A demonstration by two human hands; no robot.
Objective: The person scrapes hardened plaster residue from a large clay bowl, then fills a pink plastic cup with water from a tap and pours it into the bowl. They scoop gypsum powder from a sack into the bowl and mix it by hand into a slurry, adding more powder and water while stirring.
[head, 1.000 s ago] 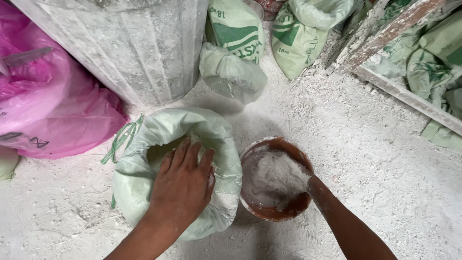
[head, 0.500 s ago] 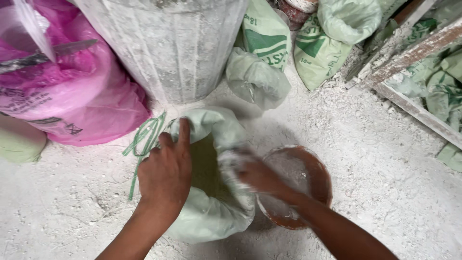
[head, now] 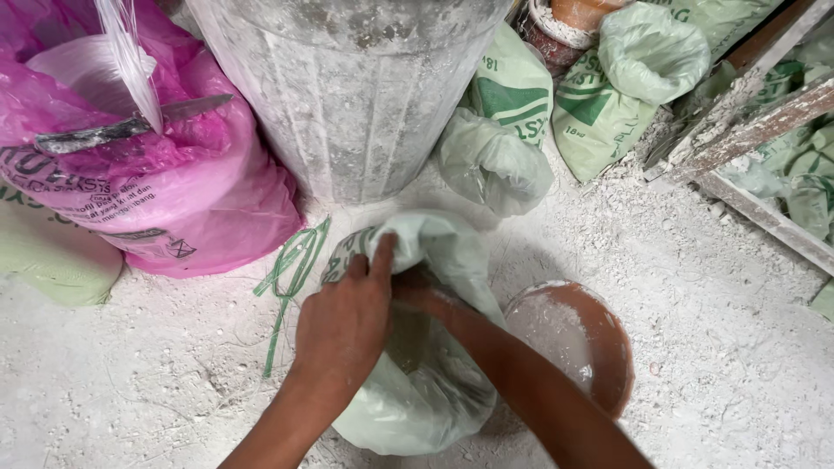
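Head view: two hands at a pale green sack (head: 426, 391) on a dusty floor.
Left hand (head: 343, 326): fingers grip the sack's rim.
Right hand (head: 417, 291): reaches inside; fingers hidden, grip unclear.
Beside: brown bowl (head: 608, 347) of white powder.

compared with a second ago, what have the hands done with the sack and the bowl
The right hand left the brown bowl and went across into the mouth of the pale green sack, where most of it is now hidden. The left hand shifted from lying flat on the sack's opening to gripping its rim. The bowl, still holding white powder, stayed on the floor beside the sack.
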